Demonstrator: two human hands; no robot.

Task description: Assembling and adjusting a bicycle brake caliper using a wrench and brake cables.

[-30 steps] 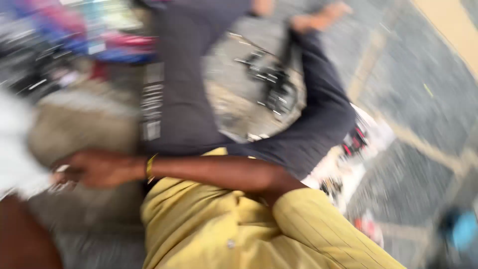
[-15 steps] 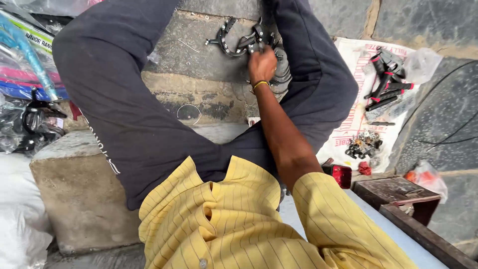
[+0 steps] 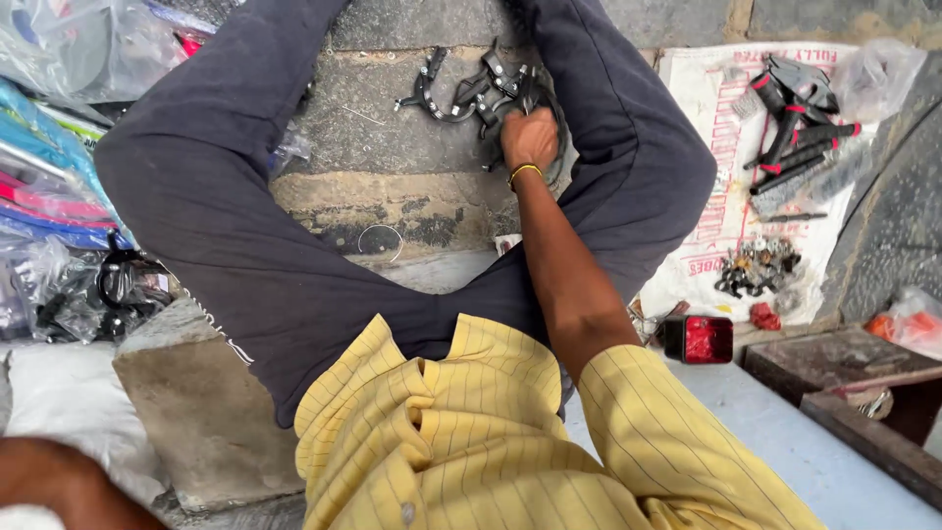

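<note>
I look down over my yellow striped shirt and dark trousers, legs spread. My right hand (image 3: 530,137), a yellow band on its wrist, reaches forward between my knees. Its fingers are closed on a part in the pile of black bicycle brake calipers (image 3: 456,93) on the stone ground. More calipers spread to the left of the hand. My left hand (image 3: 54,481) shows only as a blurred patch at the bottom left corner, beside a white sack (image 3: 69,412). What it holds, if anything, is hidden.
A white printed sheet (image 3: 711,196) at right carries black-and-red tools (image 3: 795,123) and a heap of small metal parts (image 3: 756,267). A red box (image 3: 699,339) and a dark wooden crate (image 3: 844,358) sit near my right side. Bagged goods (image 3: 59,186) line the left; a stone block (image 3: 196,393) is under my left thigh.
The view has swung from a blurred sideways look to straight down. My right hand has stayed on the brake caliper pile over the last half second; my left hand dropped to the bottom left corner.
</note>
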